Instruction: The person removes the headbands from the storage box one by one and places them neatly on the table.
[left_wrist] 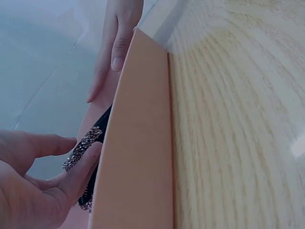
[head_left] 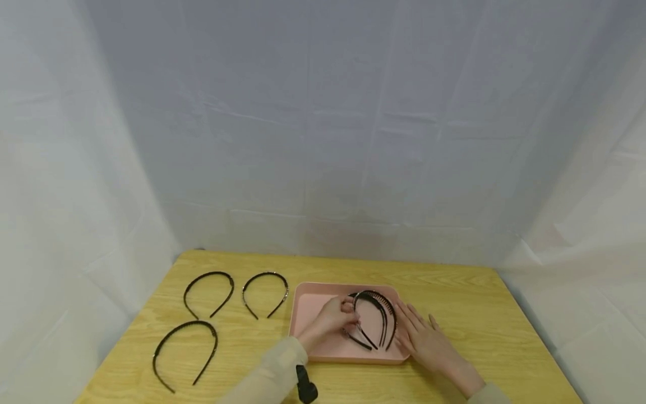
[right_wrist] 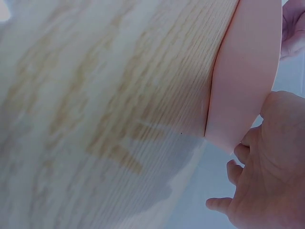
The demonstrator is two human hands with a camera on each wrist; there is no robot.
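A pink tray (head_left: 323, 350) sits mid-table and holds several black headbands (head_left: 375, 320). My left hand (head_left: 347, 317) reaches into the tray from the left and pinches one of them. In the left wrist view, thumb and forefinger of that hand (left_wrist: 82, 151) pinch a glittery headband (left_wrist: 89, 135) just behind the tray wall (left_wrist: 138, 143). My right hand (head_left: 421, 334) lies flat with straight fingers at the tray's right edge and holds nothing. The right wrist view shows this hand (right_wrist: 259, 188) beside the tray wall (right_wrist: 248, 71).
Three more black headbands lie on the wooden table (head_left: 469, 303) left of the tray: one at the back left (head_left: 209, 292), one beside it (head_left: 266, 293), one nearer me (head_left: 185, 353). White cloth walls enclose the table.
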